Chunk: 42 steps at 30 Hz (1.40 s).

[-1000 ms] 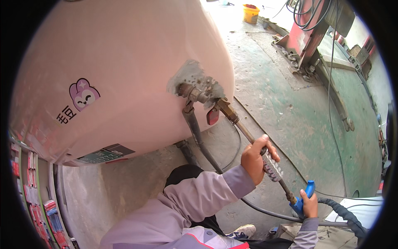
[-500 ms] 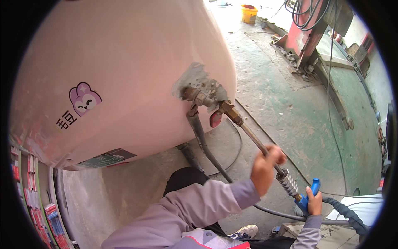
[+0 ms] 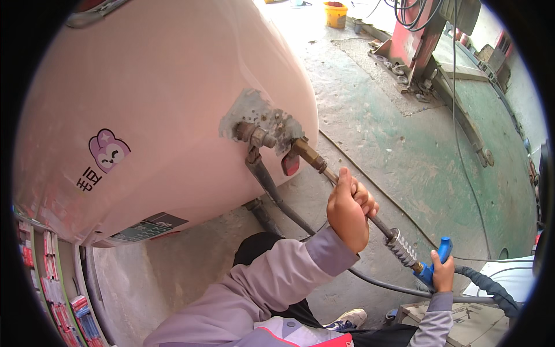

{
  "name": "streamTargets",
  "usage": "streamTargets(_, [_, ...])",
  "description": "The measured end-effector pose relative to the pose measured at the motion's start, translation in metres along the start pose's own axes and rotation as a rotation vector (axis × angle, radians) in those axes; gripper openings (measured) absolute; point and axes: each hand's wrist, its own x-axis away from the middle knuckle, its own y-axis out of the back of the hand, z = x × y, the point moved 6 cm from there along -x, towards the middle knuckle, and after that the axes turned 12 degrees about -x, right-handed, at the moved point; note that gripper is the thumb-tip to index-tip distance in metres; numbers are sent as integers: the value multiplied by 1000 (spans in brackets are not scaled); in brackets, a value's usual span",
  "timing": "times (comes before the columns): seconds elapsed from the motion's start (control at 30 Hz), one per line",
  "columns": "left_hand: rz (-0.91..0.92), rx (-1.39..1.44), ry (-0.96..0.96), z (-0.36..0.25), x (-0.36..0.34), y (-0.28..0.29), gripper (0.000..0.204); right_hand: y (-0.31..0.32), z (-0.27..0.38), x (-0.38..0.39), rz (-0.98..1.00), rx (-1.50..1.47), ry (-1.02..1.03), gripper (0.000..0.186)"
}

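My left hand point(image 3: 350, 217) is closed around the metal rod of a slide-hammer dent puller point(image 3: 381, 228), thumb pointing up along it. Whether a sliding weight sits inside that fist is hidden. My right hand point(image 3: 443, 274) grips the blue handle point(image 3: 444, 248) at the tool's near end, just behind a coiled spring point(image 3: 401, 247). At the far end, the brass-coloured head point(image 3: 309, 155) reaches a scraped bare-metal patch point(image 3: 247, 105) on a pale pink car panel point(image 3: 173, 75). A metal clamp point(image 3: 254, 134) with a thick black cable point(image 3: 270, 188) is fixed to the same patch.
A sleeved hose point(image 3: 485, 289) leads away from the handle. Right of the car, a red lift post point(image 3: 407, 43) has a low arm point(image 3: 468, 136) along the floor. A yellow bucket point(image 3: 335, 15) stands far back. At lower left is a shelf of packets point(image 3: 55, 277).
My left hand, blurred and lower on the rod before, has moved up it toward the car and now wraps it clearly. The view has shifted slightly; my right hand keeps its grip.
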Motion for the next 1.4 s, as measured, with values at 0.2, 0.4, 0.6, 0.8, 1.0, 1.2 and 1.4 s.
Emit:
streamTargets(0.2, [184,-86,-162,11,48,-21,19,5,-16,-1,135,-2,-122,53])
streamTargets(0.4, [105,-159,-133,29,27,-5,17,14,-31,2,136,-14,-111,50])
streamTargets(0.6, [34,-282,-88,35,11,8,12,6,-37,0,165,17,-69,49])
streamTargets(0.8, [53,-329,-139,25,4,11,11,-5,-32,2,195,43,-37,49])
streamTargets(1.0, [32,-396,-189,20,-1,15,13,-18,-28,-1,276,56,-64,47])
streamTargets(1.2, [-18,-413,-147,25,-6,23,18,-26,-28,-1,367,59,-106,46])
streamTargets(1.4, [-50,-426,-145,26,-9,28,21,-33,-20,-2,388,133,-55,45])
